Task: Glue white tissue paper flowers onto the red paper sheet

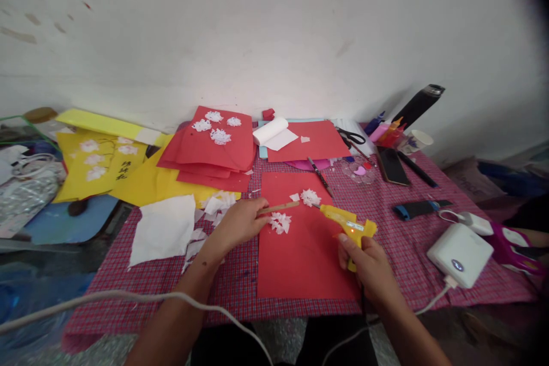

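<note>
My right hand (364,257) is wrapped round a yellow hot glue gun (347,223) with a small lit orange light. Its nozzle points left, close to a white paper flower (310,198) on the red paper sheet (304,263). Between the fingers of my left hand (246,218) is a flat wooden craft stick (281,207), pointing right over the sheet. Below the stick lies a second white paper flower (280,223), looser in shape. A small white paper scrap (294,197) sits beside the upper flower.
Stacked red sheets (210,148) with several white flowers stand behind left, near yellow painted papers (94,163). White tissue (160,229) and scraps lie left. A brush (319,176), scissors (351,136), phone (392,164), utility knife (420,209) and white power box (461,254) are around. A white cable (171,295) crosses in front.
</note>
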`<control>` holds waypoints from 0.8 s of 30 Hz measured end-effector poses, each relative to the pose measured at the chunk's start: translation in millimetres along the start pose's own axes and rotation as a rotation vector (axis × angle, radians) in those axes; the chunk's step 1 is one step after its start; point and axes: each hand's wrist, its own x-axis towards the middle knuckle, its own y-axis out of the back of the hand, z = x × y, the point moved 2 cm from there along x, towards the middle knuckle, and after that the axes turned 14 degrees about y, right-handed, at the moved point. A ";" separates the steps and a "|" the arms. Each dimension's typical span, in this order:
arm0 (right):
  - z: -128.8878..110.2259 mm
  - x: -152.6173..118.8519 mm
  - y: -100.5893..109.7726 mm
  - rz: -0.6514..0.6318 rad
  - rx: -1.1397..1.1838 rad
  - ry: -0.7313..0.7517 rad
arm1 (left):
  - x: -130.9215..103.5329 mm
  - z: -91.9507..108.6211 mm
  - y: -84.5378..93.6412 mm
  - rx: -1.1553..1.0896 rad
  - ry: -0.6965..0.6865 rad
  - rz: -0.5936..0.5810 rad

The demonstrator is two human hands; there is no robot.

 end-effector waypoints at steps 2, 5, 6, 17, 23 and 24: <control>-1.1 -0.3 -0.1 0.001 -0.005 0.008 | 1.4 -0.9 2.1 -0.229 0.065 0.010; -1.3 -0.6 0.1 -0.007 -0.017 0.016 | 4.0 -1.2 -1.8 -0.720 0.198 -0.039; -0.4 -0.7 0.4 -0.008 -0.017 0.013 | 4.9 -0.8 -5.3 -0.897 0.245 -0.087; 5.1 -4.6 2.6 0.015 0.109 0.020 | 8.0 0.9 -27.4 -1.463 0.382 -0.321; -8.0 -7.1 1.6 -0.030 0.105 0.016 | 9.7 -0.3 -24.8 -1.244 0.281 -0.160; -10.2 -8.0 1.2 -0.050 0.098 0.015 | 9.6 -0.7 -24.4 -1.182 0.266 -0.131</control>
